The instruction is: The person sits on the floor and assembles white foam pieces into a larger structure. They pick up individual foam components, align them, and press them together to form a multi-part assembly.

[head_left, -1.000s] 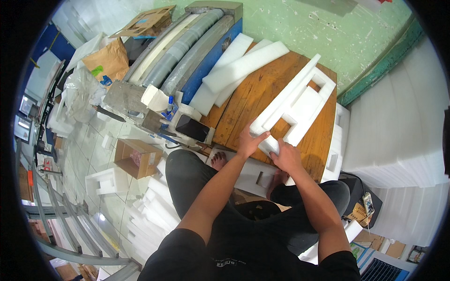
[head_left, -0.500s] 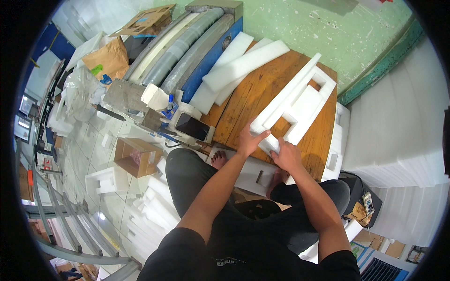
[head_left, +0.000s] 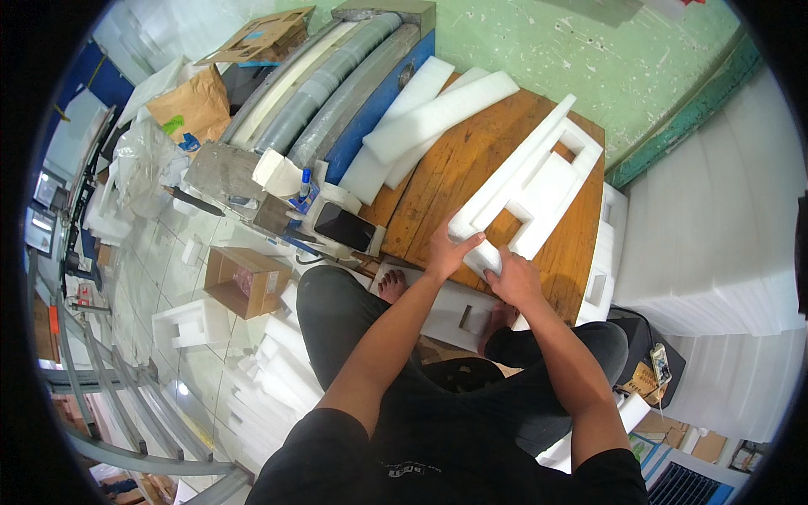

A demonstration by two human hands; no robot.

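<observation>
A long white foam packing frame point(head_left: 539, 185) with rectangular cutouts lies slantwise on the wooden table point(head_left: 438, 210). A thin foam strip point(head_left: 509, 172) runs along its left edge. Both my hands grip the frame's near end. My left hand point(head_left: 454, 251) is closed on the near left corner, thumb on top. Just to its right, my right hand point(head_left: 515, 278) is closed on the same end, thumb pressed on the foam. The undersides of my fingers are partly hidden. Several loose white foam strips point(head_left: 442, 118) lie crossed at the table's far left.
Wrapped rollers point(head_left: 337, 88) stand left of the table. A black phone point(head_left: 345, 227) and a blue marker point(head_left: 305, 183) sit beside it. An open cardboard box point(head_left: 244, 282) and piled foam pieces point(head_left: 273, 374) are on the floor. Stacked foam sheets point(head_left: 707, 227) rise at right.
</observation>
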